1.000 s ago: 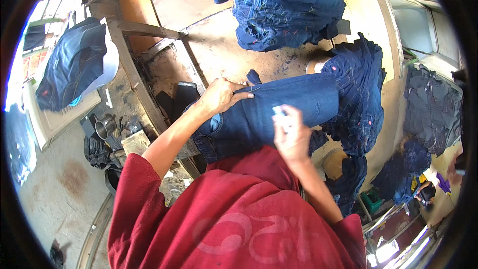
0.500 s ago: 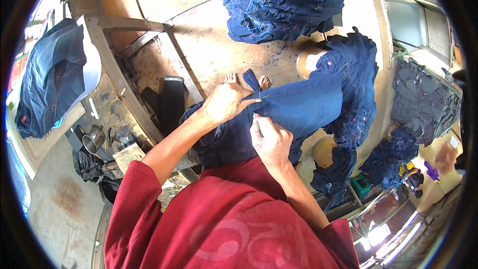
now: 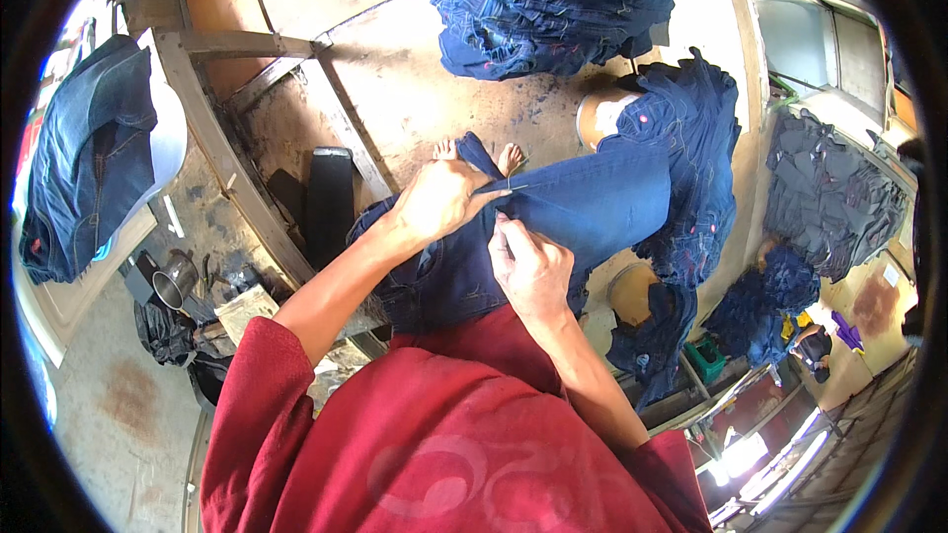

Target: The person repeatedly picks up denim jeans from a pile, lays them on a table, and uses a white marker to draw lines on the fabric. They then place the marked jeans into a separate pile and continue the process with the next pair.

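A pair of dark blue jeans lies across my lap, one faded leg stretched out to the right. My left hand is closed on the denim, its thumb along the top of a fold. A thin pale strand sticks out past that thumb; I cannot tell if it is loose thread. Just below and to the right, my right hand is pinched shut close to the same fold. Whatever lies between its fingertips is too small to make out.
A large heap of jeans lies ahead. More denim hangs over a stool at the right, with dark grey garments beyond. Jeans drape over a white surface at left. A metal mug and a wooden frame stand nearer.
The whole view has shifted slightly. My right fingertips have come a little closer to my left thumb; the left hand keeps its grip on the jeans.
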`<state>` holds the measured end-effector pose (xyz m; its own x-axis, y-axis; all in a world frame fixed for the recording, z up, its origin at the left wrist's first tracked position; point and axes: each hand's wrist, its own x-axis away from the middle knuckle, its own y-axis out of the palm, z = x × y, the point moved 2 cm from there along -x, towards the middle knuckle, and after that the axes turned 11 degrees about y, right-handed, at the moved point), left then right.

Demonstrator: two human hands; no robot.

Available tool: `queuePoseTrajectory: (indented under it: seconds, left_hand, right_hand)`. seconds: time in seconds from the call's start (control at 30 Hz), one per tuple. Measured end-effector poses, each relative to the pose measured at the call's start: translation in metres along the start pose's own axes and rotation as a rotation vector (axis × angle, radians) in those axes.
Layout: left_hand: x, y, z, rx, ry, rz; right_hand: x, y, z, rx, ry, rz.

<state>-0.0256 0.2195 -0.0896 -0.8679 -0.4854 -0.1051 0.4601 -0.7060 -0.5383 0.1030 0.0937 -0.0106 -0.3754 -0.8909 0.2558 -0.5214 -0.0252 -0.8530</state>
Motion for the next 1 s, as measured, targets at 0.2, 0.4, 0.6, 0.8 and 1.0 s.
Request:
queuePoseTrajectory:
  seconds: [0.2,0.4,0.6,0.8,1.0]
  left_hand:
    - [0.0,0.001,0.0,-0.042,-0.006,0.013]
    - [0.002,0.002,0.0,-0.058,-0.025,0.022]
    - [0.002,0.005,-0.002,-0.052,-0.069,-0.049]
    - [0.0,0.002,0.0,-0.055,-0.027,0.022]
    - [0.002,0.004,0.0,-0.094,0.009,0.072]
  right_hand:
    - [0.0,-0.001,0.001,-0.125,0.009,0.067]
    - [0.0,0.001,0.003,-0.078,0.038,0.032]
    - [0.001,0.0,0.002,0.007,0.022,0.022]
    - [-0.001,-0.001,0.004,-0.061,0.044,0.064]
    - [0.013,-0.004,0.007,-0.246,-0.007,0.144]
